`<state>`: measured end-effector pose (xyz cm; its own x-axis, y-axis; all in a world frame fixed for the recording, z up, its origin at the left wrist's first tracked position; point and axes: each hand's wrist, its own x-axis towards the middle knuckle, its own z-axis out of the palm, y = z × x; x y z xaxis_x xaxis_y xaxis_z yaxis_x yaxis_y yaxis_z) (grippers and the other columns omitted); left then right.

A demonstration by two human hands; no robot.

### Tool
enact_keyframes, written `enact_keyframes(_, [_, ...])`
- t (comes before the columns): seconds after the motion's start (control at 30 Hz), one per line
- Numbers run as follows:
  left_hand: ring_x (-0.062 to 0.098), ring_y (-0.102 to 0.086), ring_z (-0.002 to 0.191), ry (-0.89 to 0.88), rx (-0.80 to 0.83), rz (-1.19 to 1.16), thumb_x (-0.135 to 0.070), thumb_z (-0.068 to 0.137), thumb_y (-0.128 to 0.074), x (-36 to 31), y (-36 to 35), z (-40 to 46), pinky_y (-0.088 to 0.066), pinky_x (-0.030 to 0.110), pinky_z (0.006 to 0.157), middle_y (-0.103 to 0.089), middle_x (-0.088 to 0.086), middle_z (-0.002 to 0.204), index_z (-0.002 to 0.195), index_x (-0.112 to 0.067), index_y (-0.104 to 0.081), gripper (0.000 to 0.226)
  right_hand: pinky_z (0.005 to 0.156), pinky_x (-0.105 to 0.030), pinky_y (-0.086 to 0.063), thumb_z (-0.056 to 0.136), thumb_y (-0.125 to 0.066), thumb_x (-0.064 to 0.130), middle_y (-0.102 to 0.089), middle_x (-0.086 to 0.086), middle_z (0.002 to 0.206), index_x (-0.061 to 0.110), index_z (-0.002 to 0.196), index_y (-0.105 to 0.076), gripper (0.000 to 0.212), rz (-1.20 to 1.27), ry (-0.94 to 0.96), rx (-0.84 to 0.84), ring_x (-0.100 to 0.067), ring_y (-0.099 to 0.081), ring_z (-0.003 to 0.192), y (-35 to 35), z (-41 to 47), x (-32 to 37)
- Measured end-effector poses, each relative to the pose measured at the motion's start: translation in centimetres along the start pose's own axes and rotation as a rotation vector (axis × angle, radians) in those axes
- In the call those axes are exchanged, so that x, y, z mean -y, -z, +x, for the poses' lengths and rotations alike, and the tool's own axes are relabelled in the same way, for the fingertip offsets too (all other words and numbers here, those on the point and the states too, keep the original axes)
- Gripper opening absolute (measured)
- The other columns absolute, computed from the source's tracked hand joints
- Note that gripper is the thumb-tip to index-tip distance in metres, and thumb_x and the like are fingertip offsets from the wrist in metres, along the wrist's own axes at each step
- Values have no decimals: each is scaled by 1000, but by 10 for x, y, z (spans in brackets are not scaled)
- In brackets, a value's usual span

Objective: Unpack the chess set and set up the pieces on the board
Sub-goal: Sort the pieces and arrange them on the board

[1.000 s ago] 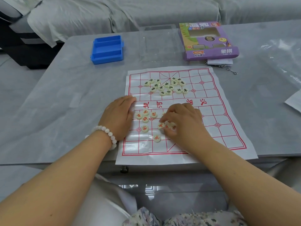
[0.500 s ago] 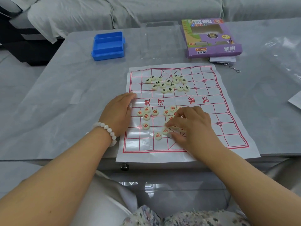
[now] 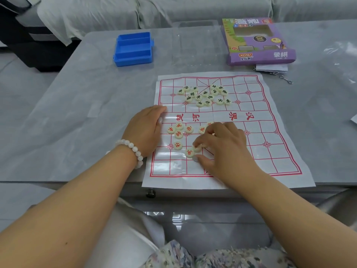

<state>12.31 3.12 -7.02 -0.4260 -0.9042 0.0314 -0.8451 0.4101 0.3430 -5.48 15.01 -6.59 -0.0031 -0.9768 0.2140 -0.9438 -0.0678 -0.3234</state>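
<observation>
A white paper chess board [image 3: 270, 151] with red grid lines lies on the grey table. Several cream discs with black characters [image 3: 204, 95] cluster on its far half. Several red-character discs [image 3: 178, 132] sit loose on the near half. My right hand [image 3: 222, 149] rests over the near middle, fingertips pinching a red-character disc [image 3: 201, 147] beside another red disc [image 3: 189, 152]. My left hand [image 3: 145, 130], with a white bead bracelet, lies flat on the board's left edge, holding nothing. Some discs are hidden under my right hand.
A blue plastic tray [image 3: 133, 48] stands at the back left. A clear plastic lid [image 3: 195, 43] lies behind the board. A purple chess-set box [image 3: 258, 41] sits at the back right on papers, with small metal hooks [image 3: 286, 78] beside it. The table's front edge runs just below the board.
My right hand has shifted slightly toward the near edge among the red discs and pinches one. My left hand has stayed on the board's left edge.
</observation>
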Motion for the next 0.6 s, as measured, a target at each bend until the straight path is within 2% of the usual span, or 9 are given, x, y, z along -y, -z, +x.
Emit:
enact_keyframes(0.13, [21, -39, 131, -3, -6, -3, -22, 100, -31, 0, 0, 0, -27, 31, 110, -43, 3, 144, 139, -15, -40, 40, 85, -27, -21, 75, -70, 48, -53, 6, 115, 31, 109, -66, 37, 10, -10, 41, -17, -41, 112, 4, 11, 7])
enact_keyframes(0.3, [21, -42, 129, -10, -11, -16, -22, 100, -31, -1, 1, 0, -29, 30, 108, -46, 4, 141, 136, -14, -42, 39, 95, -30, -29, 81, -63, 45, -50, 11, 119, 35, 110, -63, 31, 46, -82, 43, -13, -37, 117, 3, 27, 9])
enact_keyframes(0.43, [22, -41, 130, -15, -10, -11, -24, 100, -30, 2, 0, 0, -28, 32, 110, -45, 4, 142, 137, -15, -42, 40, 93, -33, -28, 84, -63, 38, -50, 7, 120, 35, 114, -61, 30, 9, -50, 89, -16, -37, 117, 2, 49, 8])
enact_keyframes(0.6, [21, -37, 133, 6, 1, 1, -25, 101, -29, 2, -1, 1, -25, 33, 113, -41, 3, 145, 140, -16, -39, 41, 91, -34, -30, 79, -67, 46, -51, 6, 119, 35, 113, -60, 37, -68, 37, 158, -18, -38, 115, -3, 63, 20])
